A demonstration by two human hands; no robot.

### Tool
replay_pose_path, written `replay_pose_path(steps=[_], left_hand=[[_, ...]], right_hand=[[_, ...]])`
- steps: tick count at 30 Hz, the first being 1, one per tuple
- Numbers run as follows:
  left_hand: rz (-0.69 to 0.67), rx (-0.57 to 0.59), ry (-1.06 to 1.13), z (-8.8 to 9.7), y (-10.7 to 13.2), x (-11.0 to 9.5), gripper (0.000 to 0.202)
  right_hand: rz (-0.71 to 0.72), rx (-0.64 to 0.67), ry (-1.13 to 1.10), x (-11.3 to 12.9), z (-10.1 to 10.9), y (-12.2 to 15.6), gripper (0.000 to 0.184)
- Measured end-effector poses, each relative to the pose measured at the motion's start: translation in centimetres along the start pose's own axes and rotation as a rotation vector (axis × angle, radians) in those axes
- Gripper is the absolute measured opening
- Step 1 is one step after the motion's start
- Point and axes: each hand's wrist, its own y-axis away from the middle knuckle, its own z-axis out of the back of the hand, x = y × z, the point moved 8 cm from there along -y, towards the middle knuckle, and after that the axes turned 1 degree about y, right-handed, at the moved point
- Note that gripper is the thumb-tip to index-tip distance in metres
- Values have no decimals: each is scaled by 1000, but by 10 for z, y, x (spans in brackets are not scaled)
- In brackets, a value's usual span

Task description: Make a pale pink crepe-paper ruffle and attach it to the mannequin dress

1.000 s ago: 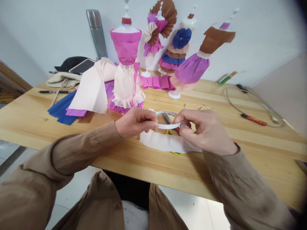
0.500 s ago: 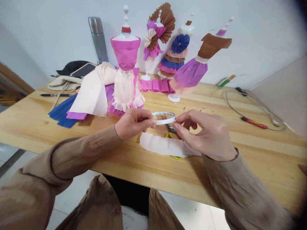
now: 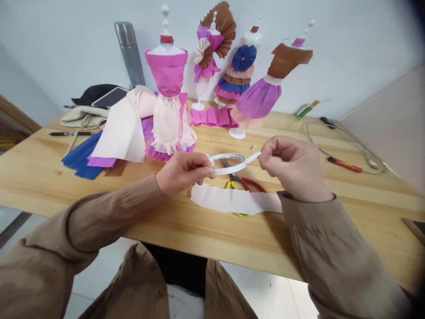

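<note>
My left hand point(image 3: 186, 172) pinches the left side of a narrow roll of white tape point(image 3: 232, 169), with printed lettering inside its ring. Between thumb and finger, my right hand point(image 3: 292, 166) grips the tape's loose end point(image 3: 254, 157), and a short strip stretches from the roll to it. Below the roll lies a long pale strip of crepe paper point(image 3: 229, 200), its right end close to my right sleeve. Partly under the roll and the paper strip are tools with red handles point(image 3: 254, 182) and yellow handles point(image 3: 229, 184).
Behind my hands stand several dress forms in paper outfits, the nearest wearing a pink top point(image 3: 168, 73). Left are paper sheets point(image 3: 124, 128), a phone point(image 3: 110, 97), a pen point(image 3: 71, 133) and a flask point(image 3: 130, 55). A red-handled corded tool point(image 3: 345, 164) lies right.
My right hand has moved right and slightly up, drawing a short length of tape off the roll. The left hand keeps its pinch. More of the red-handled tool shows.
</note>
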Motion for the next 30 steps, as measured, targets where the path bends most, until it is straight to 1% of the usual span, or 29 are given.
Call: replay_pose_path(steps=[2, 5, 7, 9, 11, 12, 13, 15, 16, 17, 18, 19, 21, 23, 25, 27, 30], left_hand=[[-21, 23, 97, 0, 1, -1, 26], [-99, 29, 257, 1, 2, -3, 30], [-139, 10, 350, 4, 2, -3, 28], [-155, -15, 404, 5, 2, -3, 26], [-171, -39, 427, 7, 1, -5, 24], [-175, -53, 433, 8, 0, -5, 23], [-174, -63, 437, 9, -1, -5, 23], [-157, -78, 449, 11, -2, -4, 24], [-143, -86, 457, 11, -2, -2, 26], [-131, -92, 468, 12, -3, -1, 27], [-121, -96, 483, 12, -3, 1, 27], [-115, -97, 499, 12, -3, 2, 27], [-102, -84, 531, 10, -2, 5, 27], [-77, -50, 555, 3, -1, 11, 27], [-39, -7, 557, -7, 2, 20, 27], [-17, 48, 505, -17, 5, 28, 30], [-43, 161, 306, -33, 9, 34, 37]], right_hand=[[-72, -87, 2, -17, 16, -9, 10], [-209, -179, 101, -43, 34, -17, 14], [-276, -193, 166, -54, 40, -19, 16], [-317, -149, 217, -58, 40, -19, 15], [-362, -17, 275, -61, 34, -17, 14], [-377, 92, 313, -61, 26, -15, 16], [-389, 235, 371, -62, 16, -12, 20], [-395, 551, 561, -65, -5, 0, 28], [-384, 680, 689, -66, -14, 6, 31], [-364, 771, 820, -67, -20, 10, 34], [-338, 816, 935, -67, -24, 12, 36], [-313, 814, 1015, -66, -27, 12, 38], [-273, 763, 1102, -62, -32, 11, 40], [-270, 705, 1132, -59, -37, 10, 39], [-261, 641, 1152, -58, -39, 9, 32], [-236, 584, 1156, -56, -40, 7, 26], [-232, 485, 1162, -57, -33, 2, 24]])
